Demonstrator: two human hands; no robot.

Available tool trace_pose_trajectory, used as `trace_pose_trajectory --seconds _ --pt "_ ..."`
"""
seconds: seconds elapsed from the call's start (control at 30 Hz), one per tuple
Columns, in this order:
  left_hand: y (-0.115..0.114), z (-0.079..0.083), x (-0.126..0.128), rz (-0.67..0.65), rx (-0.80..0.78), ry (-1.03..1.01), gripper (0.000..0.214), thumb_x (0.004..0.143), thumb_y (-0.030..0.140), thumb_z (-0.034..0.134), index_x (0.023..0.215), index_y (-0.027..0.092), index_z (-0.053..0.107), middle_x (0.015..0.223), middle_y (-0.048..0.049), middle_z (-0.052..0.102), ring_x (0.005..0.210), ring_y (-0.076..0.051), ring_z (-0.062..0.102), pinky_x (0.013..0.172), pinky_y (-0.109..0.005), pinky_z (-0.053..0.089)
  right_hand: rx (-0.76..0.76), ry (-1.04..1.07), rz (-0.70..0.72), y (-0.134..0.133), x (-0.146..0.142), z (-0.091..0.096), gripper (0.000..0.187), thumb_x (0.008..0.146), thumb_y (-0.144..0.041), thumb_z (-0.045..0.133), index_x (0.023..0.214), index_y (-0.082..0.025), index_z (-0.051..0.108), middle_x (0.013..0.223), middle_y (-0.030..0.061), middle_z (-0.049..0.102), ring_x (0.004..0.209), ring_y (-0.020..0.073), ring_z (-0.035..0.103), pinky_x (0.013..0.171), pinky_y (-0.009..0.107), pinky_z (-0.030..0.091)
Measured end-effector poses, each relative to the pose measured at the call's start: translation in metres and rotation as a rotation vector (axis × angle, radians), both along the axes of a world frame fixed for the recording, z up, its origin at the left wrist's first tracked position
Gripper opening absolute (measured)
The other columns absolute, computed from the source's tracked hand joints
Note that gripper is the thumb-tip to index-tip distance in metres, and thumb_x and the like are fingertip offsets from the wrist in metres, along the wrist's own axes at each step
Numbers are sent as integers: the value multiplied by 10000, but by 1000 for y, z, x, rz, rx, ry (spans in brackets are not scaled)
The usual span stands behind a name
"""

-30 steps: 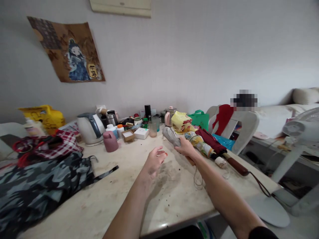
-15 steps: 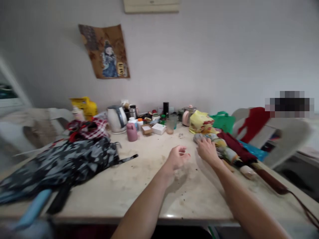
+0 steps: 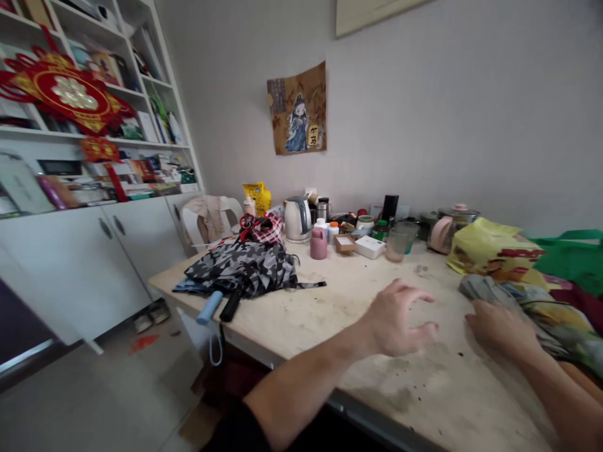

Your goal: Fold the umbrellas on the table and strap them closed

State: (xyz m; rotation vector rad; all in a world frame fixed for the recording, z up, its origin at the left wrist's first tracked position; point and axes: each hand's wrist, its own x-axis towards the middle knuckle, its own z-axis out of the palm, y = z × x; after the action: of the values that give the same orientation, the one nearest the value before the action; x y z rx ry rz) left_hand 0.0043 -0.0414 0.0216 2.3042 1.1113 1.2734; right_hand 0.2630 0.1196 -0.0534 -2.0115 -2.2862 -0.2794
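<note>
My left hand (image 3: 400,317) hovers over the pale tabletop (image 3: 325,317), its thumb and fingers apart and nothing between them. At the right, my right hand (image 3: 504,329) is closed against the near side of a folded umbrella (image 3: 556,314) with a grey, yellow and green pattern. Its fingertips are partly hidden and somewhat blurred. Behind that umbrella lies a crumpled yellow plastic bag (image 3: 494,248). A grey camouflage umbrella (image 3: 240,267) lies loosely bunched on the left part of the table, by a light blue handle (image 3: 210,307) and a black handle (image 3: 230,306).
Along the wall stand a white electric kettle (image 3: 296,220), a pink cup (image 3: 318,243), a white box (image 3: 370,247), a clear tumbler (image 3: 396,245) and a pink-handled pot (image 3: 447,226). A green bag (image 3: 572,260) is at far right. Shelves (image 3: 94,141) fill the left side.
The view has swung left, bringing the shelves and floor into sight. My left hand has opened wider. My right hand stays at the patterned umbrella, now nearer its front side.
</note>
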Motion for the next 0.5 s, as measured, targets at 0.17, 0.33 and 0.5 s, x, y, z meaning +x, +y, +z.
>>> trace_pose_trajectory --seconds 0.17,0.33,0.5 --pt "-67 -29 -131 762 -17 375 435 788 214 633 1220 170 622 1268 -149 586 1189 -316 535 1045 -500 431 -20 59 84 9 -1 -9 209 907 -293 482 840 -174 640 1005 208 688 974 372 679 746 468 519" --pt "-128 -68 -252 1401 -332 658 425 899 239 468 1269 57 567 1216 -226 591 1101 -364 595 949 -482 460 -90 125 133 2 -19 -10 249 932 -299 447 927 -165 656 1120 239 670 1011 374 666 755 471 504" --pt "-131 -79 -285 1273 -481 421 449 900 298 457 1286 79 527 1215 -223 627 1175 -349 590 964 -425 450 -106 113 117 -8 -35 -5 279 908 -307 495 1066 -153 667 1183 221 660 1036 363 661 772 452 508"
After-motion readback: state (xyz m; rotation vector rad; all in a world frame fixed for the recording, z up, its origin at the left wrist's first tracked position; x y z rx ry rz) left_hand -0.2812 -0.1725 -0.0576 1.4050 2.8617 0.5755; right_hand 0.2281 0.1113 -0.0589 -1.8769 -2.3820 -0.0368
